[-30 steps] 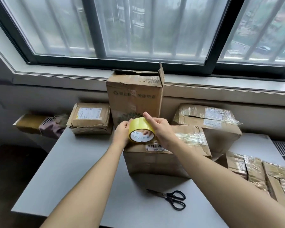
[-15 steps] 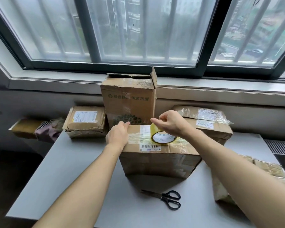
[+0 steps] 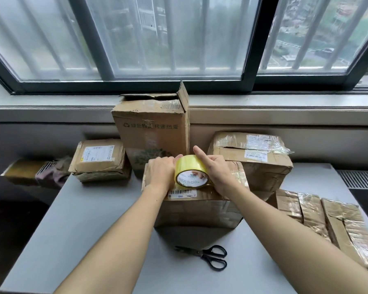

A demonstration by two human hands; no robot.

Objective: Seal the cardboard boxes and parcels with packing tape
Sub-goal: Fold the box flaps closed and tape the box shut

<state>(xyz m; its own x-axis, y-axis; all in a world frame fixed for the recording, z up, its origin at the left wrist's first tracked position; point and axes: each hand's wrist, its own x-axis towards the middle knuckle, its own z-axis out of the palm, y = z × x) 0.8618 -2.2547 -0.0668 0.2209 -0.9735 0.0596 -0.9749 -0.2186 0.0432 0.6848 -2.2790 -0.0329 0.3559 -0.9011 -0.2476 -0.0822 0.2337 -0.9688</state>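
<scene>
A yellow roll of packing tape [image 3: 189, 169] stands on edge on top of a brown cardboard box [image 3: 200, 211] in the middle of the grey table [image 3: 83, 225]. My right hand [image 3: 216, 169] grips the roll, fingers through its core and forefinger stretched over the top. My left hand [image 3: 160, 171] lies against the roll's left side on the box top, fingers curled at the tape's edge. The box carries a barcode label near its front edge.
Black scissors [image 3: 208, 254] lie on the table in front of the box. A tall box with a raised flap [image 3: 152, 132] stands behind, a labelled parcel [image 3: 99, 159] at the left, a plastic-wrapped box [image 3: 253, 158] at the right, and taped parcels [image 3: 327, 223] along the right edge.
My right hand has brought the roll back left toward the middle of the box top and stood it upright. My left hand has moved from the box's top left to the roll's side.
</scene>
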